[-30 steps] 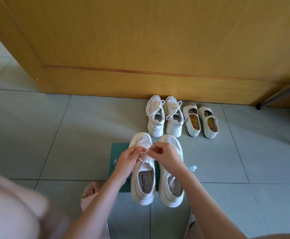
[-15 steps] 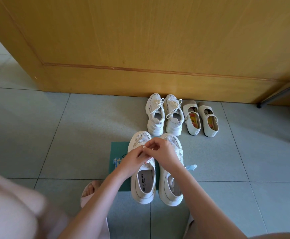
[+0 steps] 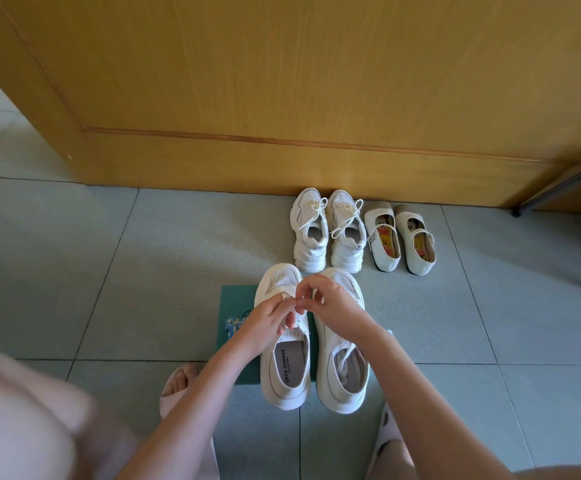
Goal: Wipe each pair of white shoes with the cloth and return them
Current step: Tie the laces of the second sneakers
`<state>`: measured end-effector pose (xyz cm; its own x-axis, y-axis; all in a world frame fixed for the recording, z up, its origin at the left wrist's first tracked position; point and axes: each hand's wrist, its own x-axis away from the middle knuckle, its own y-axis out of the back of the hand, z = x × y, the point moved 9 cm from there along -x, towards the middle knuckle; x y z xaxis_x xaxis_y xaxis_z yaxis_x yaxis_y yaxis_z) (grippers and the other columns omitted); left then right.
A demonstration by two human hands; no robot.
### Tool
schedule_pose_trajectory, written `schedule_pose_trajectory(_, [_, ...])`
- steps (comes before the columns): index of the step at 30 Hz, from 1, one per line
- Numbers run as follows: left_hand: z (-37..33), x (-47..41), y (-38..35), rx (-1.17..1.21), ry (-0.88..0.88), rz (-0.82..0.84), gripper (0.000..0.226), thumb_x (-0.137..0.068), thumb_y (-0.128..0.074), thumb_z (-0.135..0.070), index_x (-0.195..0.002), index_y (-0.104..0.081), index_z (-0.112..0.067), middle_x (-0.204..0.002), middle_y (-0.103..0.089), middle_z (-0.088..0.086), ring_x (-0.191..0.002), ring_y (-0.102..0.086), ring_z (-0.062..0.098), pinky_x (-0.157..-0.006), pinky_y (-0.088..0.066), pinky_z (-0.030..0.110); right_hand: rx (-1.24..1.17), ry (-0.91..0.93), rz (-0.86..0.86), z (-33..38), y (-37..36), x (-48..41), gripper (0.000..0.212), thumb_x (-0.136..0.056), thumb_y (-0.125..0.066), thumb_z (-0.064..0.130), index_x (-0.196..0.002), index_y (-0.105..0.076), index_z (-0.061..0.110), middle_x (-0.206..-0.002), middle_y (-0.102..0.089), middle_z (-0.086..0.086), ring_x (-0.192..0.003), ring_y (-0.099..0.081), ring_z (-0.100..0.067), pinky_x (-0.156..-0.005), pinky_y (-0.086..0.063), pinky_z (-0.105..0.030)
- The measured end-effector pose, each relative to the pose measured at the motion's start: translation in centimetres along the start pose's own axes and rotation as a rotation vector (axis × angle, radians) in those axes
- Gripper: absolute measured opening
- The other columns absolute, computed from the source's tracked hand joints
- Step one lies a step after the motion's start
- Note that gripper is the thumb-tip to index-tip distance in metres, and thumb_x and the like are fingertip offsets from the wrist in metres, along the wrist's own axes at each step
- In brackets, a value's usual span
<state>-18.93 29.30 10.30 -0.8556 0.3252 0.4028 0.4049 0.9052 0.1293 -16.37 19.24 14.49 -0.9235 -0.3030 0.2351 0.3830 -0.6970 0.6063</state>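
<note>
L hand (image 3: 268,320) & R hand (image 3: 334,306) pinch lace (image 3: 288,298) w/ fingers; slack grip = lace slips, bow on near shoe (image 3: 284,368) prob. unravels.

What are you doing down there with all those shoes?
A person is crouched over a pair of white sneakers standing on a flat green mat on the tiled floor. The left hand and right hand both pinch the lace of the pair's left shoe, so this looks like lace work, not wiping. Two more white pairs, lace-up trainers and strap shoes, stand side by side against the wooden panel.
</note>
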Motion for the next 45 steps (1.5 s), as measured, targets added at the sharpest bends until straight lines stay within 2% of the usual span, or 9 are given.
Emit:
schedule_pose_trajectory(7, [0.5, 0.8, 1.4, 0.301, 0.045, -0.061, 0.028, -0.1, -0.041, -0.024, -0.109, -0.064, -0.011, -0.087, -0.071, 0.007, -0.081, -0.067, 0.011, -0.073, -0.05, 0.023, -0.04, -0.061, 0.024, -0.9, -0.6, 0.4, 0.008, -0.094, -0.049, 0.011, -0.088, -0.05, 0.016, -0.091, -0.045, 0.004, -0.076, -0.044, -0.006, -0.069, -0.037, -0.008])
schedule_pose_trajectory(12, [1.1, 0.6, 1.7, 0.301, 0.119, -0.091, 0.023, -0.097, -0.049, -0.025, -0.104, -0.07, -0.018, -0.094, -0.073, 0.009, -0.09, -0.069, 0.02, -0.085, -0.05, 0.036, -0.179, -0.111, -0.053, -0.8, -1.2, 1.8, 0.007, -0.096, -0.048, 0.015, -0.09, -0.05, 0.012, -0.079, -0.05, 0.007, -0.06, -0.044, 0.002, -0.06, -0.035, -0.006])
schedule_pose_trajectory(17, [2.4, 1.0, 1.6, 0.432, 0.227, -0.083, 0.018, -0.08, -0.07, -0.028, -0.095, -0.075, -0.021, -0.082, -0.064, 0.011, -0.066, -0.055, 0.017, -0.07, -0.044, 0.034, -0.148, -0.127, -0.041, -1.4, -3.6, 2.5, 0.01, -0.097, -0.046, 0.018, -0.087, -0.048, 0.019, -0.09, -0.054, 0.003, -0.073, -0.047, 0.002, -0.065, -0.036, -0.012])
schedule_pose_trajectory(23, [1.7, 1.0, 2.4, 0.3, 0.165, -0.176, 0.01, -0.076, -0.075, -0.008, -0.084, -0.072, -0.013, -0.084, -0.069, 0.009, -0.061, -0.064, 0.01, -0.061, -0.054, 0.017, -0.282, -0.253, -0.172, -3.8, -3.9, 2.2, 0.006, -0.092, -0.055, 0.021, -0.098, -0.055, 0.022, -0.105, -0.057, 0.0, -0.094, -0.055, -0.011, -0.078, -0.04, -0.017])
schedule_pose_trajectory(28, [0.8, 1.1, 3.3, 0.074, 0.052, -0.241, 0.012, -0.074, -0.078, -0.015, -0.074, -0.072, -0.026, -0.084, -0.065, 0.023, -0.071, -0.061, 0.019, -0.072, -0.054, 0.034, -0.263, -0.267, -0.058, -4.4, -5.1, 1.3, 0.02, -0.09, -0.055, 0.029, -0.104, -0.066, 0.02, -0.107, -0.058, -0.004, -0.102, -0.055, -0.018, -0.087, -0.043, -0.026])
schedule_pose_trajectory(32, [0.2, 1.5, 3.4, -0.106, -0.025, -0.313, 0.011, -0.075, -0.076, -0.024, -0.072, -0.068, -0.031, -0.073, -0.067, -0.001, -0.068, -0.06, 0.013, -0.068, -0.05, 0.033, -0.266, -0.257, -0.036, -4.1, -4.6, 1.3, 0.006, -0.091, -0.057, 0.026, -0.089, -0.061, 0.029, -0.098, -0.053, -0.002, -0.09, -0.051, -0.015, -0.074, -0.036, -0.019])
schedule_pose_trajectory(37, [-0.7, 2.2, 3.8, -0.25, -0.147, -0.44, 0.006, -0.077, -0.075, -0.023, -0.077, -0.069, -0.024, -0.073, -0.068, -0.007, -0.069, -0.063, 0.008, -0.06, -0.05, 0.028, -0.335, -0.195, -0.035, -2.7, -4.3, 1.2, 0.027, -0.091, -0.058, 0.019, -0.067, -0.059, 0.031, -0.069, -0.053, 0.007, -0.063, -0.044, -0.004, -0.061, -0.033, -0.013])
schedule_pose_trajectory(41, [-1.0, 2.6, 3.8, -0.322, -0.25, -0.515, 0.009, -0.076, -0.077, -0.015, -0.078, -0.069, -0.019, -0.076, -0.067, -0.011, -0.071, -0.063, 0.003, -0.059, -0.051, 0.023, -0.296, -0.225, -0.082, -3.6, -4.1, 1.5, 0.006, -0.088, -0.061, 0.024, -0.084, -0.063, 0.027, -0.101, -0.057, -0.002, -0.08, -0.048, -0.004, -0.068, -0.035, -0.014])
schedule_pose_trajectory(45, [-0.7, 2.0, 3.2, -0.248, -0.242, -0.477, 0.016, -0.074, -0.076, -0.009, -0.081, -0.068, -0.02, -0.077, -0.069, -0.009, -0.071, -0.065, 0.007, -0.063, -0.054, 0.028, -0.361, -0.198, -0.147, -3.4, -3.1, 1.9, 0.023, -0.091, -0.053, 0.007, -0.099, -0.059, 0.028, -0.096, -0.063, 0.005, -0.082, -0.056, -0.007, -0.068, -0.044, -0.009])
